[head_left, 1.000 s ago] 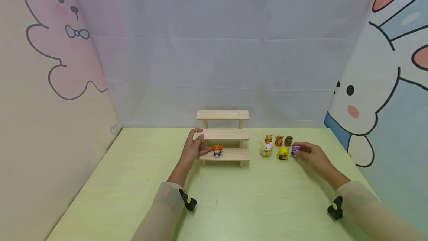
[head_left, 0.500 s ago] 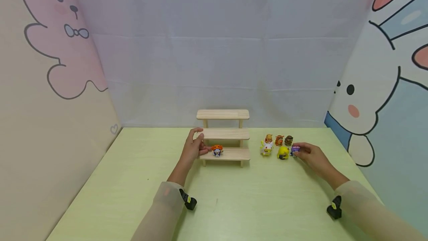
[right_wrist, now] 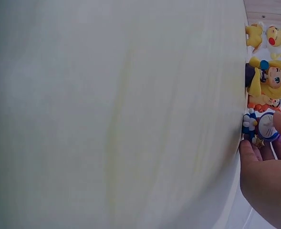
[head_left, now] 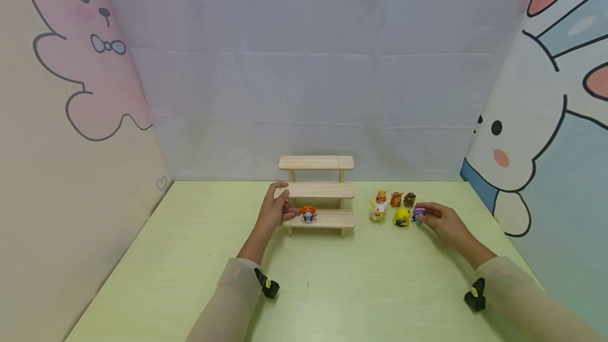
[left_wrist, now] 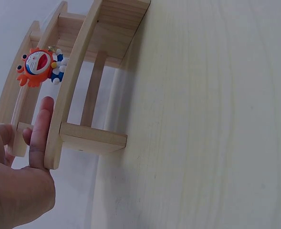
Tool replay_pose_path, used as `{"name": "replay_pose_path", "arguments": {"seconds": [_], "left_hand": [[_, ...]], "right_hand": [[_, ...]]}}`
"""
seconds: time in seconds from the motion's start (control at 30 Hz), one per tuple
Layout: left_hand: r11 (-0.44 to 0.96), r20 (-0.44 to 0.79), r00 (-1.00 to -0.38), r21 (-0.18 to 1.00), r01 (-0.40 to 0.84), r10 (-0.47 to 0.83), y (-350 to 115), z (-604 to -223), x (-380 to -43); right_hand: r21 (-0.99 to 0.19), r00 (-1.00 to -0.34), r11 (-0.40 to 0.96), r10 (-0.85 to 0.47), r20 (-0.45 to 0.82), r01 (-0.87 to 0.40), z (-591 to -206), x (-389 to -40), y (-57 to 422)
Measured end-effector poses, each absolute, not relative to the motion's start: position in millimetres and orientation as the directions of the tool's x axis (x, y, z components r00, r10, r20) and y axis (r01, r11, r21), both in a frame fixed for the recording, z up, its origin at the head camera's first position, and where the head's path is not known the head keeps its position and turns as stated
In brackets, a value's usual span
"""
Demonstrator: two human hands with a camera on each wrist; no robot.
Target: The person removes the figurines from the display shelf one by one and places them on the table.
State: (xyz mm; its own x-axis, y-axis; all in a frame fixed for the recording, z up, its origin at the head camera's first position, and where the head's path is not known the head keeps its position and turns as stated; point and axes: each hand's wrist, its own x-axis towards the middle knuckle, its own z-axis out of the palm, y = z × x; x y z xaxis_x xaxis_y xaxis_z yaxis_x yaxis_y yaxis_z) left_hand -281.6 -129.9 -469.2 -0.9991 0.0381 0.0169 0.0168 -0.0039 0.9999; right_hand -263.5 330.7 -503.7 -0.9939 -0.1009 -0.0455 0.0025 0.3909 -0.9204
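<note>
A three-tier wooden display stand (head_left: 328,219) stands on the table near the back wall. My left hand (head_left: 273,212) holds its left end, with thumb and forefinger at the middle tier and another finger stretched along the bottom tier (left_wrist: 64,114). Just beyond that fingertip, a Doraemon figurine with an orange crab hood (left_wrist: 37,67) stands on the bottom tier. My right hand (head_left: 442,220) pinches a Doraemon figurine with a purple hood (right_wrist: 266,126) between thumb and fingers, low at the tabletop. The hand covers part of this figurine's hood.
Left of my right hand stand a yellow-haired figurine (head_left: 401,217), a white-and-yellow figurine (head_left: 379,208), an orange figurine (head_left: 396,199) and a brown figurine (head_left: 410,199). A white cloth (head_left: 313,78) hangs behind the table (head_left: 332,289); printed panels flank both sides.
Hardly anything differs. My right hand and the purple-hooded figurine have shifted very slightly left; the left hand stays in place on the stand.
</note>
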Motion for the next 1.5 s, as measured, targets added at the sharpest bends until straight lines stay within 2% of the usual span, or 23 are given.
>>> {"name": "replay_pose_path", "arguments": {"seconds": [0.5, 0.97, 1.2, 1.5], "left_hand": [[-0.017, 0.005, -0.999, 1.0, 0.005, 0.043, -130.2, -466.3, -279.1], [-0.027, -0.021, -0.997, 0.999, -0.023, 0.073, -132.3, -466.2, -282.8], [-0.031, -0.013, -0.999, 0.999, -0.014, 0.047, -130.9, -467.5, -282.4], [-0.022, -0.002, -1.0, 1.0, -0.003, 0.031, -129.2, -466.6, -279.6]], "right_hand": [[-0.922, -0.994, 0.386, -0.091, -0.058, 0.019, -503.5, -261.5, 334.4], [-0.888, -0.995, 0.459, -0.096, -0.007, -0.038, -481.7, -264.8, 340.0], [-0.85, -0.995, 0.523, -0.101, 0.009, -0.061, -468.6, -266.8, 339.6], [-0.863, -0.995, 0.502, -0.1, 0.002, -0.053, -456.2, -267.9, 336.2]]}}
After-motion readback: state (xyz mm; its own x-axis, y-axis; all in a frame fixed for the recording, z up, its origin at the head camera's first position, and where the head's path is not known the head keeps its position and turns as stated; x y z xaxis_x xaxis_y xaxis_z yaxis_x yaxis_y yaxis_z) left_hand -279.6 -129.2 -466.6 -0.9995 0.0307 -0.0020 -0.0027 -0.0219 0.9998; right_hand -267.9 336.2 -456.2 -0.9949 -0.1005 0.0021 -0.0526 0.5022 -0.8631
